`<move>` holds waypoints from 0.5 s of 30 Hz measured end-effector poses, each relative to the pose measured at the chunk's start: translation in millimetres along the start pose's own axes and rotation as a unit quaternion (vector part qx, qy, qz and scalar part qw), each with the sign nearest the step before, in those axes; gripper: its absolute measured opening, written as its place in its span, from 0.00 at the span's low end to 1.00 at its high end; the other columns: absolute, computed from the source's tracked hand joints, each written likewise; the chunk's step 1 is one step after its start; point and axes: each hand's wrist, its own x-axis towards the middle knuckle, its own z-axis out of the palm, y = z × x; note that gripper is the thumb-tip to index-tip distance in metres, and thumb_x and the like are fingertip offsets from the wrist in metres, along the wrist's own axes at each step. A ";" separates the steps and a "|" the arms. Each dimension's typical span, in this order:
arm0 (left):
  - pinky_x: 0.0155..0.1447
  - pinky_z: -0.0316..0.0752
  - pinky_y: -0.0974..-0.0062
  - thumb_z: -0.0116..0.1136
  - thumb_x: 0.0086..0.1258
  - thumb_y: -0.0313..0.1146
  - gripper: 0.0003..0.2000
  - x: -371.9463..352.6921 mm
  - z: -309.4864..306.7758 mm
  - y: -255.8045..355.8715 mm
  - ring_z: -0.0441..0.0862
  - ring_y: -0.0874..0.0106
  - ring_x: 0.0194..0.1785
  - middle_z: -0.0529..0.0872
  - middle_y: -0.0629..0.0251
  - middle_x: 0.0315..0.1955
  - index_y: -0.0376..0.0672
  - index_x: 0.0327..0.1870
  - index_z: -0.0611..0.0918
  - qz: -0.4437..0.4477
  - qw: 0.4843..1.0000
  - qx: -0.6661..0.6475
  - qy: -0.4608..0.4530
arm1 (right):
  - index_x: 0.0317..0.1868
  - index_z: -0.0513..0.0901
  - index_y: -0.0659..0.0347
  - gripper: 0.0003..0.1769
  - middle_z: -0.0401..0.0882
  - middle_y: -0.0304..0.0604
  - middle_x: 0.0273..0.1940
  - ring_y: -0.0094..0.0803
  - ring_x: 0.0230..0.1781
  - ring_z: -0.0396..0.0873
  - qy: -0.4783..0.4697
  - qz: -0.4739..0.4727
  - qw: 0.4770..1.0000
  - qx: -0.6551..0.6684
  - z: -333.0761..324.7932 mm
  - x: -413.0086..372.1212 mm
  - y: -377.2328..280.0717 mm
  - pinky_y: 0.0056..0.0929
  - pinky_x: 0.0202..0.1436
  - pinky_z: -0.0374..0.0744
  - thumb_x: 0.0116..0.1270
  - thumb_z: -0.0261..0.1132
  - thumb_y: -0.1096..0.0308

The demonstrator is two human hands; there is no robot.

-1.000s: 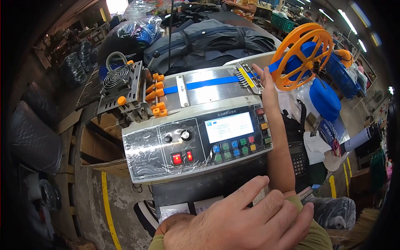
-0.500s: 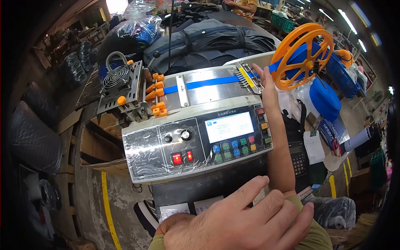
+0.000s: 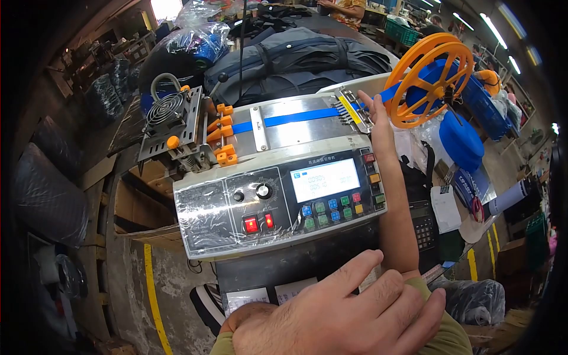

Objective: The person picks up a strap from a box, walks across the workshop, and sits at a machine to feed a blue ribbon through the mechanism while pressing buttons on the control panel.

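A strap-cutting machine (image 3: 219, 204) with a lit display (image 3: 326, 180) stands before me. Blue webbing (image 3: 302, 117) runs flat across its metal top, under a small crossbar (image 3: 258, 128) and through a yellow-labelled guide (image 3: 350, 110). From there it leads up to an orange reel (image 3: 435, 89). My right hand (image 3: 378, 115) is beside the guide, fingers stretched out and apart at the webbing between guide and reel. Low in front of the machine, my left hand (image 3: 349, 307) hangs over my right forearm, back upward, fingers loosely bent and spread, with nothing in them.
Behind the machine lies a pile of dark grey fabric bags (image 3: 296, 59). A roll of blue webbing (image 3: 460, 141), a calculator (image 3: 423, 228), a paper tag (image 3: 445, 208) and red-handled scissors (image 3: 477, 208) are at the right. A cardboard box (image 3: 145, 207) stands lower left. Another person (image 3: 346, 12) stands at the far table.
The orange reel has turned a little, and the webbing between it and my right hand has shifted. Both hands stay nearly where they were.
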 end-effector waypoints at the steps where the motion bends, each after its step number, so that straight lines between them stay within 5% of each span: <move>1: 0.57 0.82 0.64 0.64 0.66 0.31 0.12 0.0 -0.2 0.3 0.84 0.73 0.41 0.82 0.71 0.31 0.43 0.49 0.88 -0.001 1.000 -0.001 -0.002 | 0.79 0.69 0.67 0.42 0.72 0.58 0.74 0.35 0.72 0.74 0.005 -0.004 1.000 0.004 -0.9 1.3 1.5 0.26 0.75 0.70 0.85 0.39 0.37; 8: 0.57 0.82 0.64 0.64 0.66 0.31 0.11 0.0 9.4 -1.7 0.83 0.74 0.40 0.82 0.71 0.31 0.43 0.49 0.88 -0.001 1.000 -0.005 0.004 | 0.79 0.67 0.71 0.41 0.75 0.56 0.72 0.31 0.67 0.79 0.013 -0.019 1.000 -0.008 -4.5 5.6 7.3 0.24 0.70 0.75 0.87 0.40 0.40; 10: 0.49 0.80 0.72 0.69 0.62 0.32 0.09 2.3 29.0 -8.4 0.79 0.74 0.36 0.78 0.75 0.27 0.49 0.43 0.88 0.061 0.977 0.095 0.180 | 0.78 0.68 0.71 0.41 0.76 0.56 0.71 0.30 0.65 0.80 0.009 -0.015 1.000 0.007 -3.4 3.8 5.8 0.23 0.68 0.77 0.87 0.40 0.41; 15: 0.49 0.80 0.72 0.69 0.62 0.33 0.09 0.7 36.1 -2.5 0.80 0.74 0.36 0.78 0.75 0.27 0.49 0.43 0.88 0.041 0.977 0.076 0.197 | 0.78 0.69 0.69 0.40 0.79 0.56 0.67 0.28 0.60 0.84 0.005 -0.005 1.000 0.027 -2.7 3.3 4.7 0.22 0.63 0.81 0.87 0.41 0.41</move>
